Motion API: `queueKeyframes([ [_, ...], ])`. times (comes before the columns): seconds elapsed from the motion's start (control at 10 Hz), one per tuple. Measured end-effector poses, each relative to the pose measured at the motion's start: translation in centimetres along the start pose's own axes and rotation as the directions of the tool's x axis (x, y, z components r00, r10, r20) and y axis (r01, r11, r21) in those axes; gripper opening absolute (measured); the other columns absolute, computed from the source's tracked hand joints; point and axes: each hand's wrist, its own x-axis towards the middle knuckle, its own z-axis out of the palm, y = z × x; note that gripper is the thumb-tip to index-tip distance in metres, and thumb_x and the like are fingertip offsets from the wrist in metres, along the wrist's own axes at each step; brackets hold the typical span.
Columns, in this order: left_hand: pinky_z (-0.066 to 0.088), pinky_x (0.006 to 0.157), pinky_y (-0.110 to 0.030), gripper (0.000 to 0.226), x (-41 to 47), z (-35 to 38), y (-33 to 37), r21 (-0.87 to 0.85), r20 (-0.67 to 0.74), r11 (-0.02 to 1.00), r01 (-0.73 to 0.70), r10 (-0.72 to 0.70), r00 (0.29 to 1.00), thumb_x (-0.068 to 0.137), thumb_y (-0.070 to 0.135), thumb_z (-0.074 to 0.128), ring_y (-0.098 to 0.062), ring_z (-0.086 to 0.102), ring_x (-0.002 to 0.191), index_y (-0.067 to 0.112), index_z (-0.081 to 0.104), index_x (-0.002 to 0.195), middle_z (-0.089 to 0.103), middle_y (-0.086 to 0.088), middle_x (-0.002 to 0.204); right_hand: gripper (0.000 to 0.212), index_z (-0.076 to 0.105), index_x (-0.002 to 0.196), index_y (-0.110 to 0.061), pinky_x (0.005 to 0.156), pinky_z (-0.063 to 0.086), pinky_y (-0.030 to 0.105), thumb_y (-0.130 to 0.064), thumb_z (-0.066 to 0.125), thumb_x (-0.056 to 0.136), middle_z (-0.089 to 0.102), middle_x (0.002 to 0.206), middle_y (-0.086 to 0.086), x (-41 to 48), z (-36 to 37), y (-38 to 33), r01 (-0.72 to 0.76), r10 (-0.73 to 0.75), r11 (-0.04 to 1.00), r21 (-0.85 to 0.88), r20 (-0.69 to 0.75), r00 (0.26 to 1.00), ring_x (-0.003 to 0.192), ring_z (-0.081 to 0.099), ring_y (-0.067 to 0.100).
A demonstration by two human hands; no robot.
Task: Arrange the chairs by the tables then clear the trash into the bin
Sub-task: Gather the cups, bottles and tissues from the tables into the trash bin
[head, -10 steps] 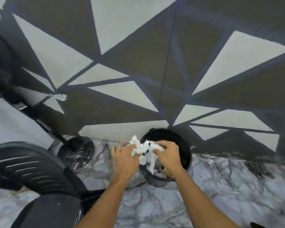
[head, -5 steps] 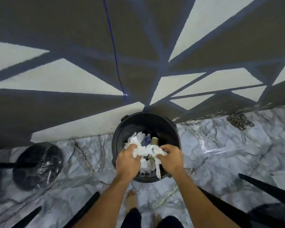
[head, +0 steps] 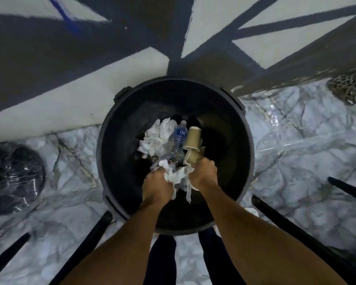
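Directly above the round black bin [head: 111, 124], a person's left hand [head: 156, 186] and right hand [head: 203, 173] are both clutching one wad of crumpled white tissue [head: 177, 176], fingers curled around it, while a plastic bottle [head: 179, 138] and tan paper cups [head: 192, 138] are lying inside.

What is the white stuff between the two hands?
A wad of white paper, gripped by the left hand and right hand over the bin, in the head view.

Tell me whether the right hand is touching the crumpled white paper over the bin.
Touching. The head view shows the right hand gripping one end of the crumpled white paper, fingers curled into it, above the bin.
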Motion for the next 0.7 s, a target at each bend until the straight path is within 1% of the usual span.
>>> queueKeyframes([
  [0.1, 0.053, 0.077, -0.035, 0.026, 2.5, 2.2, -0.8, 0.038, -0.009, 0.999, -0.009, 0.01, 1.0, 0.079, 0.015, 0.067, -0.034, 0.066, 0.097, 0.018, 0.067, 0.105, 0.071, -0.011, 0.104, 0.032, 0.065, 0.114, -0.007, 0.086, 0.056, 0.033, -0.012, 0.067, 0.083, 0.065, 0.113, 0.013, 3.0, 1.4, 0.5, -0.04, 0.04, 0.998, -0.053, 0.006, 0.999, 0.104, 0.065, 0.028],
  [0.2, 0.055, 0.082, -0.036, 0.037, 4.4, 3.9, -1.5, 0.073, -0.014, 0.997, -0.029, 0.03, 0.999, 0.076, 0.014, 0.069, -0.032, 0.064, 0.102, 0.018, 0.064, 0.113, 0.067, -0.01, 0.111, 0.035, 0.064, 0.118, -0.006, 0.087, 0.055, 0.033, -0.01, 0.068, 0.084, 0.062, 0.119, 0.015, 5.0, 2.6, 1.1, -0.034, 0.037, 0.995, -0.096, 0.025, 0.999, 0.107, 0.064, 0.03],
  [0.3, 0.055, 0.083, -0.038, 0.047, 5.5, 5.3, -1.8, 0.104, 0.032, 0.994, -0.037, 0.033, 0.999, 0.073, 0.018, 0.072, -0.032, 0.061, 0.105, 0.018, 0.06, 0.119, 0.063, -0.01, 0.117, 0.029, 0.066, 0.111, -0.009, 0.089, 0.053, 0.031, -0.014, 0.067, 0.083, 0.061, 0.122, 0.013, 5.8, 3.9, 1.6, 0.007, 0.002, 0.995, -0.098, 0.086, 0.996, 0.11, 0.062, 0.029],
  [0.4, 0.053, 0.09, -0.038, 0.054, 5.8, 6.2, -1.9, 0.171, 0.19, 0.985, -0.032, -0.001, 0.982, 0.074, 0.037, 0.077, -0.03, 0.06, 0.112, 0.02, 0.06, 0.122, 0.064, -0.009, 0.119, 0.033, 0.066, 0.111, -0.014, 0.093, 0.053, 0.033, -0.022, 0.067, 0.079, 0.062, 0.122, 0.012, 5.7, 4.3, 2.1, 0.024, -0.011, 0.996, -0.081, 0.162, 0.987, 0.112, 0.061, 0.029],
  [0.5, 0.051, 0.095, -0.041, 0.055, 5.0, 5.7, -1.4, 0.145, 0.18, 0.988, -0.045, 0.019, 0.983, 0.075, 0.039, 0.076, -0.032, 0.058, 0.115, 0.017, 0.062, 0.124, 0.065, -0.01, 0.12, 0.037, 0.063, 0.119, -0.015, 0.098, 0.05, 0.035, -0.022, 0.064, 0.082, 0.056, 0.128, 0.012, 5.2, 2.9, 2.0, 0.059, -0.037, 0.989, -0.135, 0.158, 0.987, 0.117, 0.057, 0.031],
  [0.6, 0.053, 0.089, -0.038, 0.043, 3.7, 3.7, -0.7, 0.061, 0.08, 0.994, -0.089, 0.084, 0.993, 0.076, 0.031, 0.076, -0.031, 0.063, 0.107, 0.017, 0.067, 0.116, 0.069, -0.009, 0.111, 0.043, 0.059, 0.128, -0.018, 0.099, 0.049, 0.037, -0.019, 0.065, 0.085, 0.055, 0.127, 0.013, 3.9, 0.3, 1.3, 0.109, -0.087, 0.983, -0.147, 0.149, 0.985, 0.116, 0.056, 0.03],
  [0.7, 0.055, 0.087, -0.038, 0.04, 1.8, 0.4, 0.6, 0.035, 0.011, 0.986, -0.163, 0.163, 0.987, 0.074, 0.027, 0.076, -0.029, 0.062, 0.103, 0.019, 0.067, 0.112, 0.069, -0.008, 0.107, 0.041, 0.062, 0.125, -0.02, 0.095, 0.053, 0.038, -0.02, 0.067, 0.084, 0.062, 0.12, 0.011, 0.8, -2.6, 0.1, 0.212, -0.19, 0.965, -0.152, 0.146, 0.971, 0.109, 0.061, 0.03],
])
